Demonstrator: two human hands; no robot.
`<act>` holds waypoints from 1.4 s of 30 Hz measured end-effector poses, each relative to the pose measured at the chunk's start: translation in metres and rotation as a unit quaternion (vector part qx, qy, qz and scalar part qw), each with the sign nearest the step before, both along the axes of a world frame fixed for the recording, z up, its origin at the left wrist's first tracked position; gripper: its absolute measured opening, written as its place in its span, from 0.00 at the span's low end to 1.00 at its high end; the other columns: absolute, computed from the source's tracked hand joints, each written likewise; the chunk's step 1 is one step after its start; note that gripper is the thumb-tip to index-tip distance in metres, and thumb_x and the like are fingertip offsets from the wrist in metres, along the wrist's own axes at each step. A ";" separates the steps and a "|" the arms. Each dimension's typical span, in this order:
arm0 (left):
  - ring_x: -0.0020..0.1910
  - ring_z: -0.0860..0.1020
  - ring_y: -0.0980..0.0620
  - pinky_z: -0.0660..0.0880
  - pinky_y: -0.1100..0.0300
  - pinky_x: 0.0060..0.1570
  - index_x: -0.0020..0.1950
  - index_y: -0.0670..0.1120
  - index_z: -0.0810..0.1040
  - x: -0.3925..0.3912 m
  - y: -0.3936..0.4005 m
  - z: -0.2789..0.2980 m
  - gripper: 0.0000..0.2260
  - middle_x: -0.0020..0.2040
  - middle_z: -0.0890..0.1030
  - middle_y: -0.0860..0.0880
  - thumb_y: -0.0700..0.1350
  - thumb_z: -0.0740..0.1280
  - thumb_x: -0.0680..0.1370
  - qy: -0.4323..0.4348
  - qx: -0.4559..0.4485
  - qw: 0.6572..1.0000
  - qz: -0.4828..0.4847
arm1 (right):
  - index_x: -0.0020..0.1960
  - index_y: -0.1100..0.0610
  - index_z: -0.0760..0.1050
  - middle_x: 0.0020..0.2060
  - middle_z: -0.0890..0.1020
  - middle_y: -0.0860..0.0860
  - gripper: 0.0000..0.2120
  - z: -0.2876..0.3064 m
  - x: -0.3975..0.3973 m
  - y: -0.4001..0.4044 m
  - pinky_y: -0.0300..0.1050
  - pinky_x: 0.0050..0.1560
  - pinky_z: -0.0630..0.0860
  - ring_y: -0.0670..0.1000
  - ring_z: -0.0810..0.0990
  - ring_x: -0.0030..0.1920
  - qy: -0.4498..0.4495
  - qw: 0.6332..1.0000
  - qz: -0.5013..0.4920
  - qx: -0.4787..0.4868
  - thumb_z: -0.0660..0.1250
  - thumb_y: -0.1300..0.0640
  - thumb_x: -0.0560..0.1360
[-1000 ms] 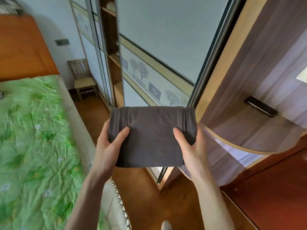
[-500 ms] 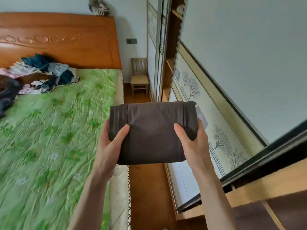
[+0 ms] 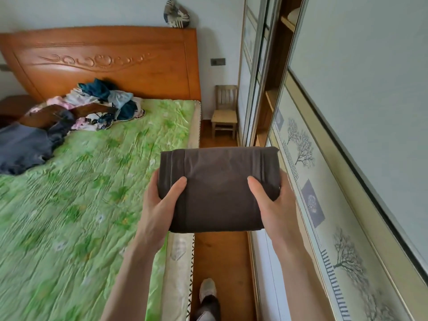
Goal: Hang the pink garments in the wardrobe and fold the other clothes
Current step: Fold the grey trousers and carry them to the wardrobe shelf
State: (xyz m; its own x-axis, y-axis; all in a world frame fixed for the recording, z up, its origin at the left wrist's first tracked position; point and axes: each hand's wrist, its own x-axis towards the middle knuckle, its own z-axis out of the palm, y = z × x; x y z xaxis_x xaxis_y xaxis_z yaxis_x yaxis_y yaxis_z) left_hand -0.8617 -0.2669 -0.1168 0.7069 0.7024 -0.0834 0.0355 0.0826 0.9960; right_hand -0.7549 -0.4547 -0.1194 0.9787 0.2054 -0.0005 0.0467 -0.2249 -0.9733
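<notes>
A: Bundle point(image 3: 220, 188) held in the air over the gap between bed point(image 3: 81, 205) and wardrobe point(image 3: 347, 158). Left hand point(image 3: 159, 205) and right hand point(image 3: 275, 205) grip its ends, thumbs on top.

B: Long axis left-right, folded edge away. Advice: keep it level, set it flat on the bed, clear of pile point(image 3: 69, 117).

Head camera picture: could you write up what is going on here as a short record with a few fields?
held item: folded dark brown cloth garment, a neat rectangular bundle
left hand: grips the bundle's left end, thumb on top
right hand: grips the right end, thumb on top
position: bundle held in the air over the bed's edge and the floor strip
bed: green floral bedspread, orange wooden headboard
unsorted pile: mixed clothes near the headboard, some pink
wardrobe: sliding doors with tree prints to the right
beyond: small wooden chair
</notes>
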 end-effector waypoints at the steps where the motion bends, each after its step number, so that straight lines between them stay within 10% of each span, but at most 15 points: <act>1: 0.57 0.85 0.53 0.82 0.53 0.55 0.73 0.56 0.75 0.009 0.006 -0.002 0.24 0.59 0.85 0.55 0.52 0.75 0.78 0.002 -0.002 1.000 -0.001 | 0.78 0.42 0.63 0.71 0.72 0.41 0.31 0.000 0.011 0.007 0.52 0.70 0.74 0.46 0.73 0.70 0.002 1.000 -0.002 -0.001 0.69 0.41 0.78; 8: 0.64 0.82 0.53 0.79 0.46 0.66 0.79 0.58 0.69 0.109 0.078 -0.019 0.37 0.68 0.81 0.55 0.62 0.76 0.72 0.004 -0.028 1.000 -0.010 | 0.67 0.36 0.70 0.58 0.77 0.34 0.19 0.005 0.103 0.071 0.34 0.53 0.80 0.40 0.78 0.59 -0.008 1.000 -0.004 0.020 0.71 0.45 0.79; 13: 0.63 0.82 0.55 0.79 0.46 0.67 0.78 0.57 0.70 0.172 0.137 -0.015 0.29 0.65 0.82 0.56 0.54 0.74 0.79 -0.029 -0.039 0.999 -0.011 | 0.75 0.44 0.69 0.64 0.78 0.43 0.28 0.019 0.167 0.134 0.56 0.63 0.81 0.47 0.79 0.63 -0.008 1.000 -0.021 0.005 0.72 0.44 0.78; 27: 0.65 0.81 0.55 0.78 0.47 0.67 0.80 0.57 0.68 0.310 0.219 -0.028 0.33 0.68 0.80 0.57 0.58 0.76 0.77 -0.001 -0.067 0.996 -0.055 | 0.78 0.41 0.65 0.69 0.75 0.43 0.34 -0.002 0.292 0.206 0.55 0.66 0.78 0.48 0.76 0.67 -0.008 0.998 -0.058 -0.019 0.72 0.39 0.75; 33: 0.60 0.83 0.55 0.81 0.52 0.61 0.73 0.58 0.74 0.408 0.233 -0.026 0.23 0.62 0.83 0.57 0.53 0.74 0.79 -0.010 -0.044 0.995 -0.092 | 0.65 0.28 0.65 0.56 0.74 0.29 0.22 -0.005 0.373 0.216 0.36 0.51 0.74 0.35 0.76 0.56 -0.013 0.996 -0.088 0.012 0.72 0.42 0.77; 38: 0.62 0.82 0.54 0.81 0.52 0.62 0.77 0.58 0.71 0.495 0.258 -0.009 0.29 0.65 0.82 0.57 0.56 0.75 0.77 -0.007 -0.019 0.995 -0.097 | 0.74 0.34 0.62 0.55 0.66 0.22 0.29 0.001 0.455 0.240 0.32 0.59 0.70 0.32 0.71 0.57 -0.050 0.992 -0.115 0.007 0.72 0.41 0.77; 42: 0.58 0.83 0.60 0.80 0.63 0.54 0.76 0.57 0.72 0.558 0.280 0.016 0.27 0.63 0.83 0.58 0.53 0.74 0.78 -0.020 0.004 0.996 -0.092 | 0.63 0.35 0.69 0.52 0.73 0.23 0.19 0.021 0.519 0.263 0.19 0.46 0.70 0.20 0.71 0.53 -0.060 0.991 -0.105 0.051 0.73 0.49 0.78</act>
